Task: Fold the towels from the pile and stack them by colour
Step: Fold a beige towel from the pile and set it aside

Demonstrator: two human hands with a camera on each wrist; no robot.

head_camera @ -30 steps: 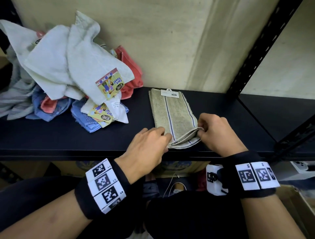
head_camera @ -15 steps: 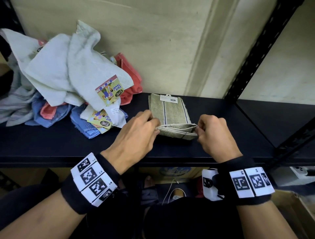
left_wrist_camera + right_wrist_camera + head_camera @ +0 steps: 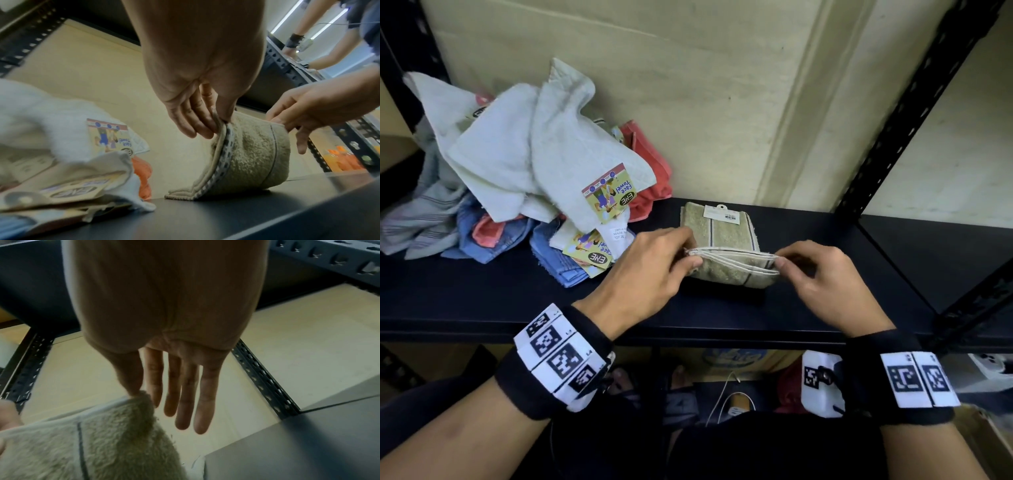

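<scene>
A beige towel (image 3: 726,236) with dark stripes and a white tag lies on the black shelf (image 3: 482,301), its near half lifted and folded back over the far half. My left hand (image 3: 690,255) pinches the left corner of the raised edge. My right hand (image 3: 779,262) pinches the right corner between thumb and forefinger, its other fingers straight. The left wrist view shows the beige towel (image 3: 251,154) curling up from the shelf between my left hand (image 3: 218,128) and my right hand (image 3: 285,125). In the right wrist view my right hand (image 3: 141,394) holds the beige towel (image 3: 107,434) at its corner.
An unfolded pile (image 3: 524,171) of white, blue, red and grey towels with paper labels lies at the shelf's left. A black upright post (image 3: 900,130) stands to the right, with another shelf bay (image 3: 945,253) beyond it. A wall backs the shelf.
Both hands have lifted the towel's near edge and carried it away from me, toward the tagged far end. The fold has doubled over.
</scene>
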